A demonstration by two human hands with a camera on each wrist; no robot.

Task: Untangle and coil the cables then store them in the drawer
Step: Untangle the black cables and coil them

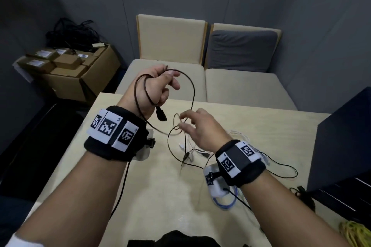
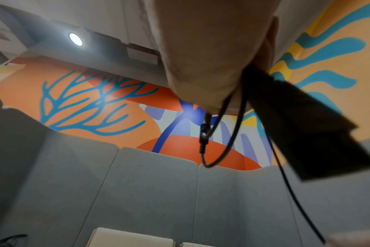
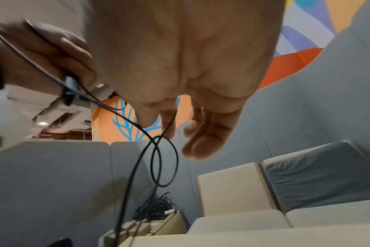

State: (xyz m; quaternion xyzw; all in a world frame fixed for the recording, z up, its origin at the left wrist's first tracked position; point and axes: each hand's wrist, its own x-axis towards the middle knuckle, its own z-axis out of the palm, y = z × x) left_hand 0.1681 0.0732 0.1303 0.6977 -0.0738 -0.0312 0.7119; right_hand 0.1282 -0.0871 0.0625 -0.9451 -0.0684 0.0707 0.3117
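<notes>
In the head view, the left hand [image 1: 155, 86] is raised above the far edge of the desk [image 1: 152, 186], its fingers curled round a black cable [image 1: 193, 90] that is looped over the hand; the cable's black plug [image 1: 161, 113] hangs just below the palm. From this hand the cable arcs across to the right hand [image 1: 202, 128], whose fingers are loosely spread, the thumb and forefinger pinching a small loop of the cable above the desk. Further white cables [image 1: 192, 149] lie tangled on the desk under the right wrist, and a blue cable [image 1: 224, 204] lies nearer the body. A dark drawer unit [image 1: 341, 146] stands at the desk's right side. In the left wrist view, the left hand [image 2: 205, 55] is seen from below, clenched on the cable [image 2: 232, 130], with the plug [image 2: 306, 133] blurred close to the lens. In the right wrist view, the right hand [image 3: 186, 63] is seen with fingers [image 3: 203, 143] hanging half-curled, and the cable [image 3: 165, 160] forms a small loop just below them.
</notes>
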